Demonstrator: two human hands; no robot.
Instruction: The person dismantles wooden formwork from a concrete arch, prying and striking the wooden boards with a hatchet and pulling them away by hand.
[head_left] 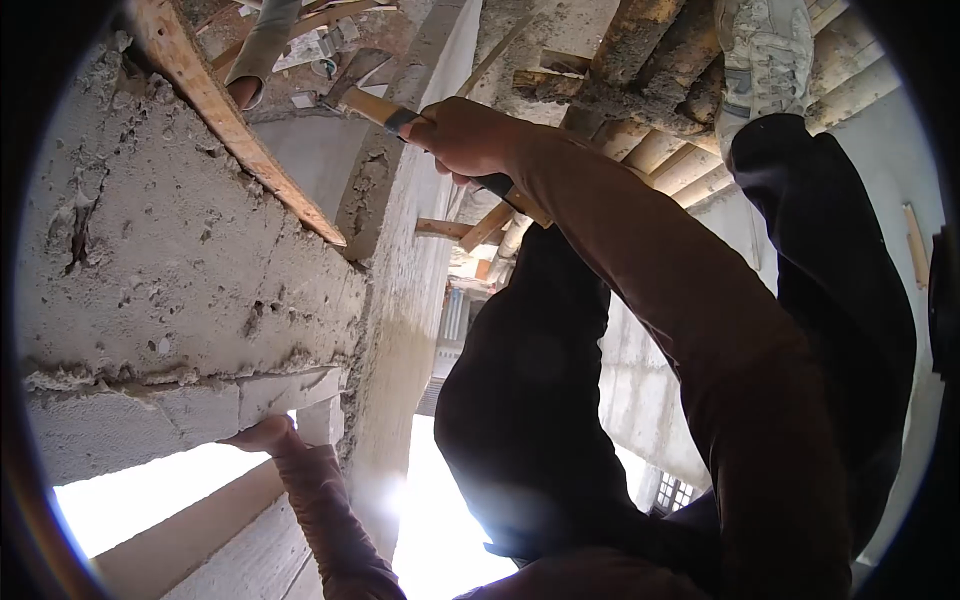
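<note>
My right hand (465, 138) is closed around the handle of a hammer (372, 108). Its wooden shaft has a dark grip, and the grey metal head, which looks flat and blade-like, points to the upper left. My left hand (268, 436) is at the lower edge of a pale concrete ledge (200, 410) and seems to grip it; its fingers are partly hidden. Between my two hands stands a rough concrete wall (190, 240) with pits and crumbly mortar. A wooden board (235, 130) lies along its upper edge.
My bent legs (535, 390) in dark trousers and a dusty shoe (768, 60) fill the right side. Dirty timbers (650, 60) and pale poles (680, 165) lie beyond. A narrow concrete post (385, 330) runs beside the wall. Another person's limb (265, 45) shows at upper left.
</note>
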